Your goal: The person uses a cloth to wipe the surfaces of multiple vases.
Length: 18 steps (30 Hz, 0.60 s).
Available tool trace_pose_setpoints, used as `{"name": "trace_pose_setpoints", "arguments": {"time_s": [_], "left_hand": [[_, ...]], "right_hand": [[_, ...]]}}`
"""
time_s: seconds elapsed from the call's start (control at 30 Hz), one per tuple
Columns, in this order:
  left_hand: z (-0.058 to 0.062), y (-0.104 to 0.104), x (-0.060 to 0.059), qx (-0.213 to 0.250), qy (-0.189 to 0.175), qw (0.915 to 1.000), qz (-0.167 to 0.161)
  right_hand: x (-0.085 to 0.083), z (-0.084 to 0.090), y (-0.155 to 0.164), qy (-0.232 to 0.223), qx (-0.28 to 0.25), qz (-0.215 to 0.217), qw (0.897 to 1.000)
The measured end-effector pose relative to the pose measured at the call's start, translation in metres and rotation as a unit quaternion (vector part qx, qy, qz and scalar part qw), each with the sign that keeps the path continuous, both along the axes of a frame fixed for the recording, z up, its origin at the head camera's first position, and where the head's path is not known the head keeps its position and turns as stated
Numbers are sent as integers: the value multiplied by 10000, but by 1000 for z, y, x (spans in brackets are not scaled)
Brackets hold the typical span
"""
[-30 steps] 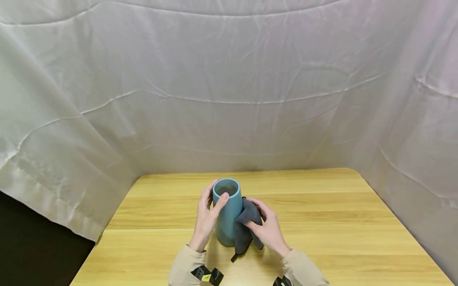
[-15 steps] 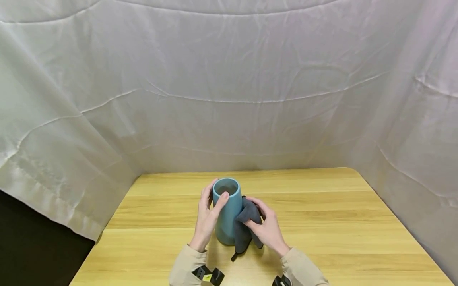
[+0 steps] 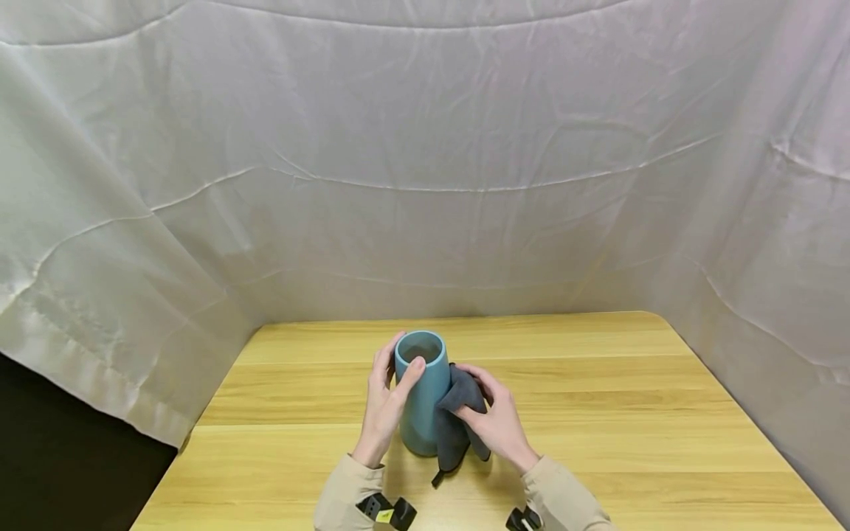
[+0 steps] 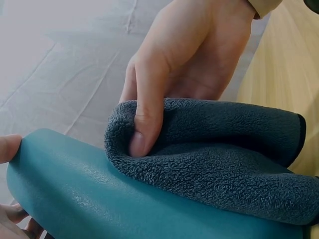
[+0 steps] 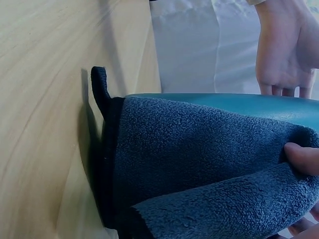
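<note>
A tall teal vase [image 3: 421,394] stands upright on the wooden table [image 3: 631,428], near the front middle. My left hand [image 3: 387,402] grips it just below the rim, thumb on the near side and fingers round the far side. My right hand [image 3: 494,424] holds a dark grey fleece cloth [image 3: 454,424] and presses it against the vase's right side. In the left wrist view the right hand's thumb [image 4: 147,114] pinches the cloth [image 4: 219,154] onto the vase [image 4: 99,199]. The right wrist view shows the cloth [image 5: 199,164] draped over the vase [image 5: 239,104], its corner touching the table.
White wrinkled fabric [image 3: 425,169] hangs behind and to both sides of the table. The table's left edge drops off to a dark gap [image 3: 60,457]. Bare wood lies to the right and behind the vase.
My right hand and the cloth have slid very slightly down the vase's side. The left hand and the vase have stayed still.
</note>
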State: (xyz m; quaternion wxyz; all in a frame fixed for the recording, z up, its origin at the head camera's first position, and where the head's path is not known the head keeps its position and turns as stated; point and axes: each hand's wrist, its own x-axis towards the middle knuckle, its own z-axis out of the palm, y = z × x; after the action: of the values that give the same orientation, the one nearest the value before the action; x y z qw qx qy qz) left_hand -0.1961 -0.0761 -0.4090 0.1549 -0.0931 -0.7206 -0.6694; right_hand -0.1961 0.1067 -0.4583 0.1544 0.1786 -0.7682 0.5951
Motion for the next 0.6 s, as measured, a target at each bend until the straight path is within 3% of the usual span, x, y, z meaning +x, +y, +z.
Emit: {"name": "trace_pose_setpoints", "arguments": {"time_s": [0.6], "left_hand": [[1,0,1,36,-67,10000,-4]], "right_hand": [[4,-7,0,-11,-73,10,10000]]}}
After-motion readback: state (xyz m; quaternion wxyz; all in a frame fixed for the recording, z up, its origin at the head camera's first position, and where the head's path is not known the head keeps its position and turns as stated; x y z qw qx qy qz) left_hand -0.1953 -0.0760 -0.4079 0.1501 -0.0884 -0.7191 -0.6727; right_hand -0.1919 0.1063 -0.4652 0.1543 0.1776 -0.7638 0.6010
